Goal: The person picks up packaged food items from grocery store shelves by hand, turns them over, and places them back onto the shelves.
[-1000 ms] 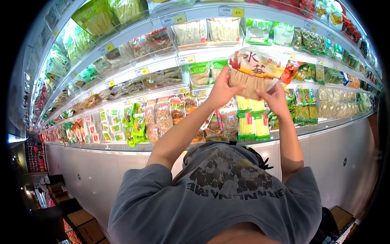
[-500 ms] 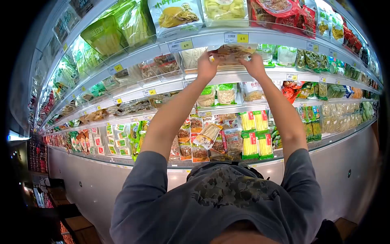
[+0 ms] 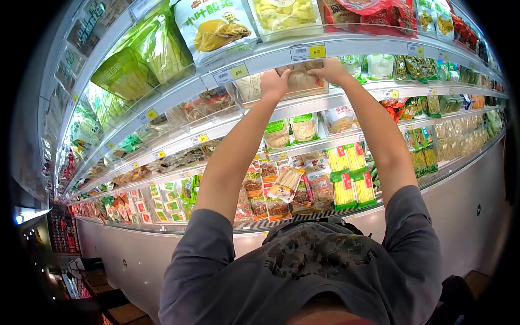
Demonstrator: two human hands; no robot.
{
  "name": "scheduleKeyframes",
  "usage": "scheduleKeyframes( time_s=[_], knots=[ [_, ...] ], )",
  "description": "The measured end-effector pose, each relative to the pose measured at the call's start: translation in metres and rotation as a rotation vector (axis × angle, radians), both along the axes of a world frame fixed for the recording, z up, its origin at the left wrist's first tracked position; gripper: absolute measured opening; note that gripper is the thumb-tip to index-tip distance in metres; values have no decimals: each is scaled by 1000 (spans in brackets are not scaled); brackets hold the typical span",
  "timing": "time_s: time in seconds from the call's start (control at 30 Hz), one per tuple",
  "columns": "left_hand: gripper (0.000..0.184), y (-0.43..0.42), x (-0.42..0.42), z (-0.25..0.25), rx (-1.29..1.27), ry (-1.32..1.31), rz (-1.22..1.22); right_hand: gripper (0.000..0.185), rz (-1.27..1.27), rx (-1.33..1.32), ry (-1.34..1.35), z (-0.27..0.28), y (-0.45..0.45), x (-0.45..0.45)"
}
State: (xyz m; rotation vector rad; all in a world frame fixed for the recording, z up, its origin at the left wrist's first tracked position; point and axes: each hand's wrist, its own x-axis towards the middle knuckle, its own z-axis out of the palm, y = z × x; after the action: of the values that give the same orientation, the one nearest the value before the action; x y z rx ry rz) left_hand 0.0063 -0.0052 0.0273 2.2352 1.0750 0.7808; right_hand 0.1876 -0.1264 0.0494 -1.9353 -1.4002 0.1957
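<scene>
On the shelf just below the top one, a clear food package (image 3: 305,81) with brownish contents stands between my two hands. My left hand (image 3: 274,84) is at its left side, thumb pointing in toward it. My right hand (image 3: 331,71) grips its upper right corner, thumb across the front. The upper shelf's edge hides some fingers of both hands. Left of my left hand is a pale package (image 3: 249,86) on the same shelf. Below my hands are green-topped bags (image 3: 303,127).
The price-tagged edge of the upper shelf (image 3: 281,54) runs just above my hands. A white-and-blue bag (image 3: 216,30) and green vegetable bags (image 3: 124,76) stand on it. Lower down are yellow-and-green packs (image 3: 344,190) and a loose bag (image 3: 287,181) lying on other packages.
The package between my hands now sits lower and more upright on the shelf, where before it was tilted up near the upper shelf's edge. The camera view has turned slightly.
</scene>
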Motion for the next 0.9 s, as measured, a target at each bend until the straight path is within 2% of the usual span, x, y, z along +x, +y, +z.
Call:
scheduleKeyframes(
  time_s=[0.1,0.13,0.17,0.23,0.27,0.37,0.4,0.43,0.47,0.5,0.57,0.63,0.7,0.77,0.8,0.83,0.9],
  knots=[
    [37,-8,3,-14,154,-80,68,56,23,57,-86,-23,11,22],
    [43,-17,-2,-14,-19,-166,-18,54,33,11,-32,-11,5,14],
    [58,-25,-5,-18,-37,-240,-103,52,67,-133,211,2,0,8],
    [75,-36,-13,-30,205,-343,-233,50,55,-234,95,-4,11,10],
    [85,-45,-18,-32,223,-269,-231,52,13,-52,23,-13,11,9],
    [75,-50,-20,-33,361,-101,-283,63,-108,475,-243,-40,11,5],
    [71,-48,-19,-35,363,-98,-296,69,-112,347,-170,-41,10,6],
    [71,-47,-18,-35,480,-23,-280,67,-115,228,-54,-33,6,3],
    [71,-46,-17,-35,445,-24,-298,66,-128,105,54,-26,1,0],
    [71,-44,-16,-35,412,-27,-314,64,-154,75,38,-25,0,-1],
    [71,-41,-14,-34,441,-1,-315,62,-237,119,-206,-24,-4,-10],
    [71,-41,-14,-34,518,33,-301,63,-222,185,-228,-30,-2,-10],
    [70,-42,-14,-33,348,37,-309,65,-178,199,-48,-35,-4,-12],
    [70,-44,-17,-31,464,74,-337,68,-134,199,24,-37,-8,-11],
    [72,-46,-19,-29,404,81,-359,72,-189,189,-24,-39,-6,-13],
    [74,-49,-21,-27,456,135,-353,75,-149,151,58,-40,-7,-11],
    [75,-52,-26,-29,401,135,-408,77,-217,178,-46,-44,-7,-14]
  ],
)
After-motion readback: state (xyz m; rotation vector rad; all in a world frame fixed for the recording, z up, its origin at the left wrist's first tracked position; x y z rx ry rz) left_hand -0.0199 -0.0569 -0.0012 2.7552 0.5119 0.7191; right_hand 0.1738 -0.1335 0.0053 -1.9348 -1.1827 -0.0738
